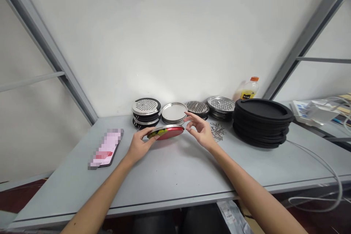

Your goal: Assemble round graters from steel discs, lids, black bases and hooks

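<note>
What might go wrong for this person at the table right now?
The red disc might slip, as the left hand grips it by one edge. The small metal pieces lie loose on the table near the right hand, so a careless sweep might scatter them.

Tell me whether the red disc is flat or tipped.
Tipped: the left hand holds the disc by its edge, red face showing below the silver rim.

A phone (105, 150) lies on the left of the desk (164, 175). An orange-capped bottle (249, 89) stands near the wall (175, 36); a pale cable (340, 189) loops at right.
</note>
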`<state>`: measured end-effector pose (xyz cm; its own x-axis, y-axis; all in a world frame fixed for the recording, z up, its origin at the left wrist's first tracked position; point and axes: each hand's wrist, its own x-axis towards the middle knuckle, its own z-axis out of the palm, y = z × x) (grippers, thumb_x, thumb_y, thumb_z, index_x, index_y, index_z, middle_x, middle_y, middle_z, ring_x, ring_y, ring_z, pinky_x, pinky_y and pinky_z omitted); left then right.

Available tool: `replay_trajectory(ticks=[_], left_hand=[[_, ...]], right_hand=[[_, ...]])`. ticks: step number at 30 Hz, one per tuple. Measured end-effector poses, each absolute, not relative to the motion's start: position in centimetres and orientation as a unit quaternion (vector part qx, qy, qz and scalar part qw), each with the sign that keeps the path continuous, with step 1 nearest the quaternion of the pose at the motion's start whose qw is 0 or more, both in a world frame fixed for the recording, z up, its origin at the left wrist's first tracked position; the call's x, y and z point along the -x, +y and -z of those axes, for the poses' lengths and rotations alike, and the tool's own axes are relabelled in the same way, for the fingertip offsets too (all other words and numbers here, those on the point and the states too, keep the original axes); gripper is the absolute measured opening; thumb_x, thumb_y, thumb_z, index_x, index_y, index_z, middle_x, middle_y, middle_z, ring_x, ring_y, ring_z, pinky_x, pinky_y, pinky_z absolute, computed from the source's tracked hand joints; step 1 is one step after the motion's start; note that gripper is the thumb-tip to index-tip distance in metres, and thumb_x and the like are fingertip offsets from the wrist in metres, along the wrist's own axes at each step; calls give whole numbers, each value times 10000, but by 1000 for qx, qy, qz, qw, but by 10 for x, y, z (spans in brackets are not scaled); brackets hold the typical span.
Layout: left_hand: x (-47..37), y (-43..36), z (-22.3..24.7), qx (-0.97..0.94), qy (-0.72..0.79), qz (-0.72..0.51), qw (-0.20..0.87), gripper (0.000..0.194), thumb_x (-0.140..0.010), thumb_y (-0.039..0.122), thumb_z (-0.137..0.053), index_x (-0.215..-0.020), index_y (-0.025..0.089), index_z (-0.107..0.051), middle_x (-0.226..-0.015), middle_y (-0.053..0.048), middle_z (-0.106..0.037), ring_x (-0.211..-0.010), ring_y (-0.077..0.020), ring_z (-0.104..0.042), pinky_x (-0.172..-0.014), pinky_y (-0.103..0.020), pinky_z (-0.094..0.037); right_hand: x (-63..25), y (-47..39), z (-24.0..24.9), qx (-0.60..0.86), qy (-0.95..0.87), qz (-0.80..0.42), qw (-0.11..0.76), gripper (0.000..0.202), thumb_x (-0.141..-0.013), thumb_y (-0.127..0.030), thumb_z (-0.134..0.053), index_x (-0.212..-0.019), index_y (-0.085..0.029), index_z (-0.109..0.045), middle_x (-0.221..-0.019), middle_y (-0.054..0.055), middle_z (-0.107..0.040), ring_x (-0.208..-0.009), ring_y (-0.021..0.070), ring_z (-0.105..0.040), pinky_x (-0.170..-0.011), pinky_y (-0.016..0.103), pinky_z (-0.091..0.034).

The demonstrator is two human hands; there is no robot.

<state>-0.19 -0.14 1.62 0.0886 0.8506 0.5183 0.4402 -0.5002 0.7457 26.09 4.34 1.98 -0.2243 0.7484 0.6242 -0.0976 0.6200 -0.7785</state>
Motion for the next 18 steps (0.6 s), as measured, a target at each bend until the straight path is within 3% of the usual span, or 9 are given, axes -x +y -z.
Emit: replay_trajectory(ticks=[18], left_hand=[[3, -2, -16, -711, 450, -500, 204, 273, -822, 329, -669, -1035, 163, -707, -968, -66, -721, -880, -203, -658, -823, -303, -530]], right_hand=[[-261, 44, -18, 233, -708, -354, 564, 550, -825, -278, -639, -1346, -262, -466, -1087, 80, -598, -740, 141, -576, -831, 392, -501]])
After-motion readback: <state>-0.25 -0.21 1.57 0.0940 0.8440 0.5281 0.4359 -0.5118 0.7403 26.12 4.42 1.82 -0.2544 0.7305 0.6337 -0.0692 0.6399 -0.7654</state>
